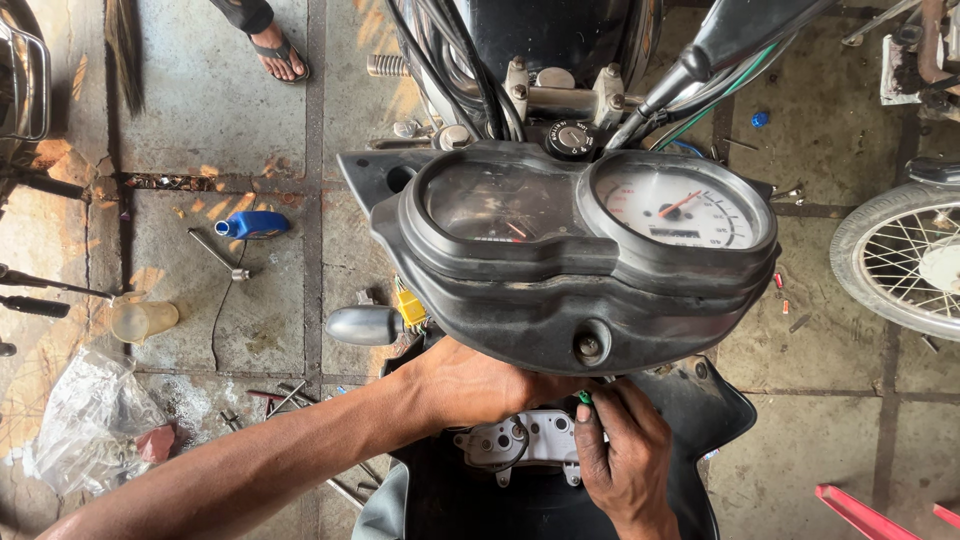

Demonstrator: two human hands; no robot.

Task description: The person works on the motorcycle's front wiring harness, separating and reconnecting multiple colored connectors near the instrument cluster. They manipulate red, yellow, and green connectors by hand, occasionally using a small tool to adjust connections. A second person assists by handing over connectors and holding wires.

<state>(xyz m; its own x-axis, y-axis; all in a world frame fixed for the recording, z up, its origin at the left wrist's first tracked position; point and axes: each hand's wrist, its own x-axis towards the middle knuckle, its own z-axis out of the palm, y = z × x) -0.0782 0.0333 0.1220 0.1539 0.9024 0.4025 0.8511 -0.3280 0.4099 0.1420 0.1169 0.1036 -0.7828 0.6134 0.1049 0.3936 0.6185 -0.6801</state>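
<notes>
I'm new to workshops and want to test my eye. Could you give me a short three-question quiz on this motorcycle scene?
1. True or false: both hands are under the instrument cluster.
2. Which lies on the floor left of the motorcycle: A) a blue bottle, B) a helmet, C) a red bucket?
3. What colour is the small part at the fingertips of the right hand?

Key:
1. True; the left hand reaches in beneath it too.
2. A, the blue bottle, near a wrench.
3. Green; the green part.
</notes>
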